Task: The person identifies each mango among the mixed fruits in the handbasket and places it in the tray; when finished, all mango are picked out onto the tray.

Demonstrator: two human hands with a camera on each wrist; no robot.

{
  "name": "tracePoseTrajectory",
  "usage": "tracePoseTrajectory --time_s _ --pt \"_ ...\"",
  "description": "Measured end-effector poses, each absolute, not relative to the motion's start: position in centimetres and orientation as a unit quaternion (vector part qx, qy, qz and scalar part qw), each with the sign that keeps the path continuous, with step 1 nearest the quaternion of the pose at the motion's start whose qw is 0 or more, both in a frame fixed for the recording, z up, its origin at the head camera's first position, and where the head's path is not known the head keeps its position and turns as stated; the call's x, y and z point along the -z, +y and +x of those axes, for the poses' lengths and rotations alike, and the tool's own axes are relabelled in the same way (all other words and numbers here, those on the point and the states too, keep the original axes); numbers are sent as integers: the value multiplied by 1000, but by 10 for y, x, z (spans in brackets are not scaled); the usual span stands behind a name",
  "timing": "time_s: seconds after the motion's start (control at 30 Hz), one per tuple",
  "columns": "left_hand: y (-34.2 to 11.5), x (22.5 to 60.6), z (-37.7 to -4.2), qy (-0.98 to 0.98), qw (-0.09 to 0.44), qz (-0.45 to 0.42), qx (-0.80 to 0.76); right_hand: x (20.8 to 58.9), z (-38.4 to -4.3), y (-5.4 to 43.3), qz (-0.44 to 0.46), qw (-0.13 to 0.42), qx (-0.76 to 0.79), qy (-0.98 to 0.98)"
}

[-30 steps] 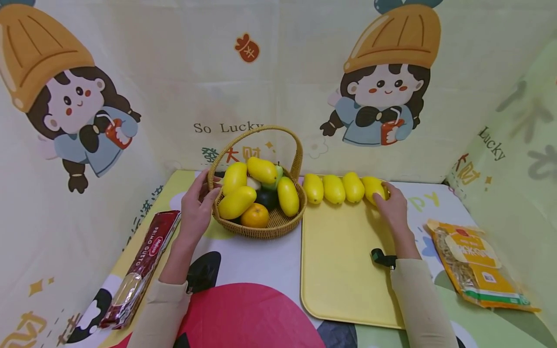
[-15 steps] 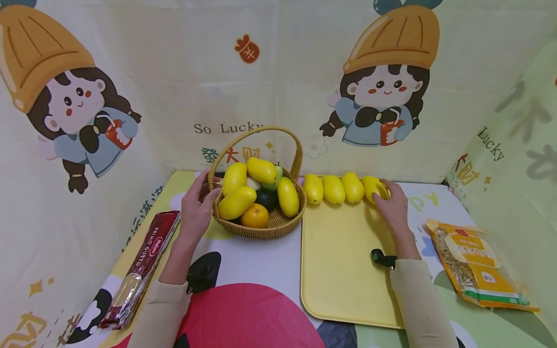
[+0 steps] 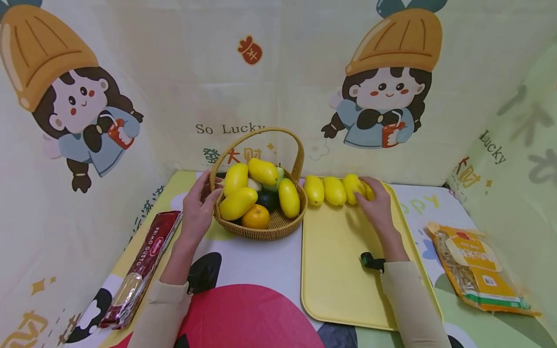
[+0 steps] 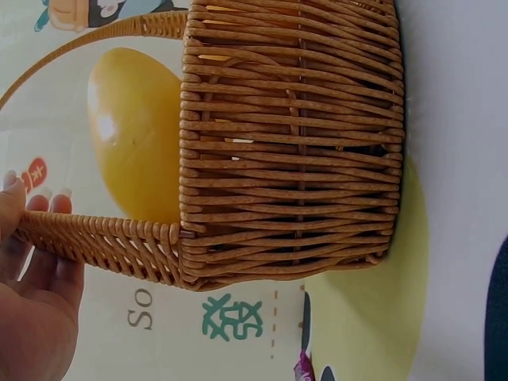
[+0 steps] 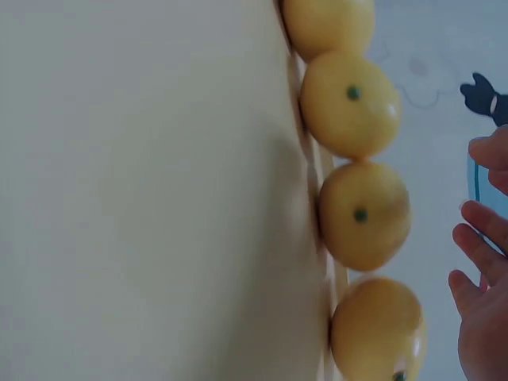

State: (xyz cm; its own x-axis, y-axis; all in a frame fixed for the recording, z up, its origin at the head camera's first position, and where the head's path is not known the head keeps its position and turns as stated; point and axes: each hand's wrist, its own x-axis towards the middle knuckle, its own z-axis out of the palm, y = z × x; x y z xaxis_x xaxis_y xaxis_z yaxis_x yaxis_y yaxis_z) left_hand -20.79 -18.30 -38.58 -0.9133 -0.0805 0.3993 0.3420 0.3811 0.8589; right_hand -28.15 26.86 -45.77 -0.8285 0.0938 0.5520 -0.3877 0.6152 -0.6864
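My left hand (image 3: 197, 210) holds the left base of the handle (image 4: 103, 238) of a wicker basket (image 3: 265, 234), thumb on one side and fingers on the other. Several yellow mangoes (image 3: 237, 203), an orange (image 3: 256, 217), a dark round fruit (image 3: 267, 199) and a green pear-like fruit (image 3: 278, 179) lie in the basket. Along the back edge of a yellow tray (image 3: 335, 275) several mangoes (image 3: 334, 191) stand in a row. Over the right end of that row hovers my right hand (image 3: 377, 205); in the right wrist view its spread fingers (image 5: 480, 246) are apart from the mangoes.
A red pasta packet (image 3: 145, 266) lies at the left. To the right of the tray is an orange and clear food bag (image 3: 478, 270). A printed cloth wall (image 3: 300, 87) rises right behind the basket and tray.
My right hand has left the rightmost mango and shifted left, towards the mango beside it. The left hand and the basket stay in place.
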Motion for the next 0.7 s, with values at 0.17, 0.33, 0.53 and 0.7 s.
tracePoseTrajectory --time_s 0.17,0.33,0.53,0.7 --pt "-187 394 -213 -807 201 -89 548 460 -283 250 106 249 -432 -860" --pt "-188 398 -215 -802 202 -91 555 460 -283 229 139 240 -436 -856" --pt "-189 397 -214 -803 200 -90 554 460 -283 202 170 219 -452 -848" --pt "-188 396 -214 -804 197 -89 554 459 -280 181 189 205 -457 -845"
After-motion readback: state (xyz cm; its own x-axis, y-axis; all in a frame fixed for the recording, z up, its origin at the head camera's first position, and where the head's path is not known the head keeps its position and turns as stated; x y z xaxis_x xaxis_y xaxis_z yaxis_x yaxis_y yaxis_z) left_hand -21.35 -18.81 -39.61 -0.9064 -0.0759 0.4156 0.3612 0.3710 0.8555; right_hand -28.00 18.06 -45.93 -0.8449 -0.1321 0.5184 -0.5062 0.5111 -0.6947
